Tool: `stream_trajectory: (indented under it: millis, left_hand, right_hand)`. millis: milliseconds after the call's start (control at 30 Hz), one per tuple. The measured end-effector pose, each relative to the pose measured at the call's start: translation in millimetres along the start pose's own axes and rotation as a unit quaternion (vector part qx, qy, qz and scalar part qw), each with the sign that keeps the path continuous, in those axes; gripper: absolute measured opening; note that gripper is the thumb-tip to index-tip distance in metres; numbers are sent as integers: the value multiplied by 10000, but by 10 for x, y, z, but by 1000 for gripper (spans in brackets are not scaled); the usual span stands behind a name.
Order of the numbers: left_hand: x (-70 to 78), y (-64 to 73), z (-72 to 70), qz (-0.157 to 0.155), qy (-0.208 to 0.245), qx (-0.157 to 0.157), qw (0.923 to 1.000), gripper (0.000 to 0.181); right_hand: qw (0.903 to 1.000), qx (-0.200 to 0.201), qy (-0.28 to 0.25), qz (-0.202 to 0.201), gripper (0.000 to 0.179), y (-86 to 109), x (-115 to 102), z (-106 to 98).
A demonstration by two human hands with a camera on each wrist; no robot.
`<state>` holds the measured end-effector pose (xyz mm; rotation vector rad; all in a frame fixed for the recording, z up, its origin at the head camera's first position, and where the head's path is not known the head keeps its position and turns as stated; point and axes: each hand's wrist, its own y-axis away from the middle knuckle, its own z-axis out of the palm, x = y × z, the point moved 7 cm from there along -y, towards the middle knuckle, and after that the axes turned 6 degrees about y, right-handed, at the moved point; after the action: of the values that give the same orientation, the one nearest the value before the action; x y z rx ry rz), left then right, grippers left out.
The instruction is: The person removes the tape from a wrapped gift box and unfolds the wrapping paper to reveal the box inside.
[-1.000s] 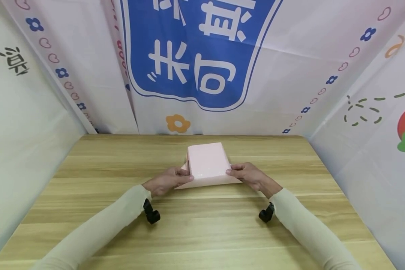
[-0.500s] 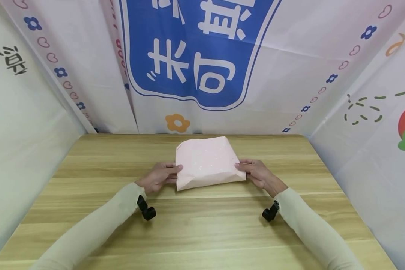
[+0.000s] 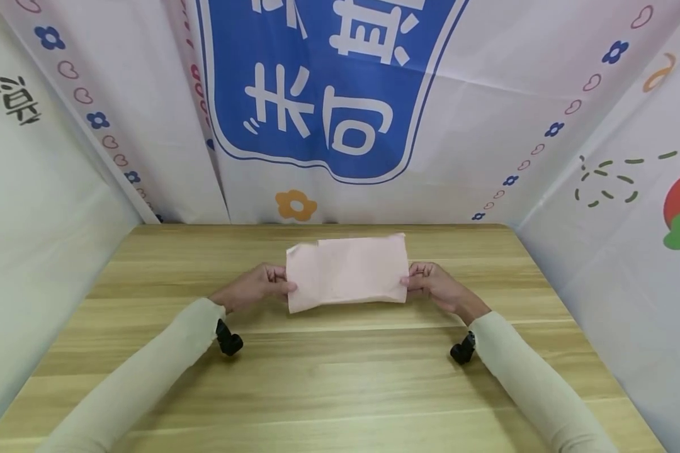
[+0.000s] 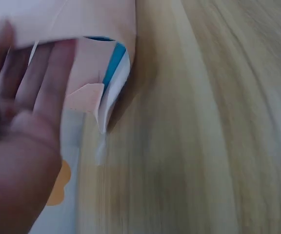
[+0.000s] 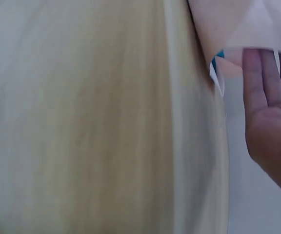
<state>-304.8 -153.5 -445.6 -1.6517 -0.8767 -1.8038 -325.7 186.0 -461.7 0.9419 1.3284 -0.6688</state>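
Note:
Pale pink paper (image 3: 357, 270), folded into a wide packet, stands tilted up between my two hands over the table. My left hand (image 3: 260, 286) grips its left edge, thumb on the near face and fingers behind it. On the opposite edge my right hand (image 3: 439, 289) holds the paper in the same way. The left wrist view shows the packet's side end gaping, with a teal strip (image 4: 113, 63) and a white layer (image 4: 115, 92) inside the fold. What lies deeper in the packet is hidden. Near the fold's lower corner a small clear strip (image 4: 100, 150) sticks out.
The wood-grain table (image 3: 340, 371) stretches under both arms. A printed white curtain (image 3: 442, 157) rises at its back edge, and similar panels stand on both sides. Black wrist cameras sit on the left wrist (image 3: 228, 340) and right wrist (image 3: 463, 349).
The pink packet has been turned and tipped up, from a boxy shape on the table, through a flatter speckled face, to a wide plain face. Both hands have moved apart to its side edges.

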Motion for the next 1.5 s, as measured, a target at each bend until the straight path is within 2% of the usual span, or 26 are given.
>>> stream_trajectory:
  millis: [67,133,233,300,333,367,433,467,500,533,633,700,767,900,933,1000,1067,1167,1233,1267,1300,1367,1500]
  left_hand:
    - [-27,37,51,-196,-100,-481,9986,23]
    - [-56,71,76,-327,-310,-802,9958,27]
    - [-140,117,98,-742,-862,-897,9895,47]
    - [-185,118,173,-876,-1179,-1076,9833,58]
    - [-197,112,224,-871,-1391,-1133,9799,58]
    - [-194,97,280,-789,-1720,-1170,9749,52]
    - [-164,57,421,-390,-2310,-1296,9635,40]
    - [-136,42,470,-136,-2694,-1200,9554,32]
    - [-108,34,517,90,-3192,-1065,9416,25]
    - [-78,30,562,322,-3695,-930,9240,21]
    - [-42,29,651,585,-4885,-474,8693,33]
    - [-61,23,664,489,-5355,-240,8428,49]
    - [-121,16,631,146,-5461,-124,8375,70]
    - [-241,-5,532,-510,-5218,-196,8513,116]
    - [-261,-11,509,-618,-5137,-241,8554,123]
    - [-282,-32,472,-733,-5071,-381,8579,132]
    - [-286,-57,438,-637,-5132,-502,8544,129]
    - [-238,-113,380,-139,-5250,-510,8495,99]
    - [-194,-146,344,212,-5347,-438,8436,78]
    - [-176,-164,332,306,-5369,-412,8421,73]
    - [-171,-177,317,303,-5383,-379,8414,73]
    - [-163,-197,305,140,-5426,-358,8391,87]
    - [-147,-236,303,-278,-5619,-255,8263,108]
  right_hand:
    - [9980,-577,248,113,22,47,51,20]
    - [9938,-987,482,158,19,97,87,35]
    - [9853,-1393,984,68,40,140,101,89]
    - [9783,-1354,1570,-11,50,142,90,132]
    - [9723,-1277,1954,-75,52,133,80,160]
    - [9649,-1197,2332,-126,52,126,63,194]
    - [9457,-977,3088,-265,40,114,17,266]
    - [9318,-870,3501,-406,33,111,-12,298]
    - [9188,-812,3818,-588,27,112,-49,340]
    - [9058,-782,4099,-733,24,117,-73,375]
    - [8721,-823,4718,-1007,44,166,-110,456]
    - [8550,-925,5009,-974,61,195,-83,487]
    - [8443,-1065,5190,-800,78,214,-20,507]
    - [8367,-1010,5373,-309,105,204,48,500]
    - [8318,-970,5461,-234,109,193,48,496]
    - [8221,-937,5614,-150,111,163,17,500]
    - [8116,-962,5750,-373,101,108,-35,531]
    - [8009,-966,5836,-927,74,1,-113,587]
    - [7965,-828,5880,-1140,61,-60,-146,597]
    - [7954,-762,5905,-1137,61,-89,-147,595]
    - [7966,-723,5910,-1047,63,-110,-139,591]
    - [7954,-634,5972,-816,71,-141,-120,576]
    - [8084,-593,5835,-491,92,-182,-110,574]
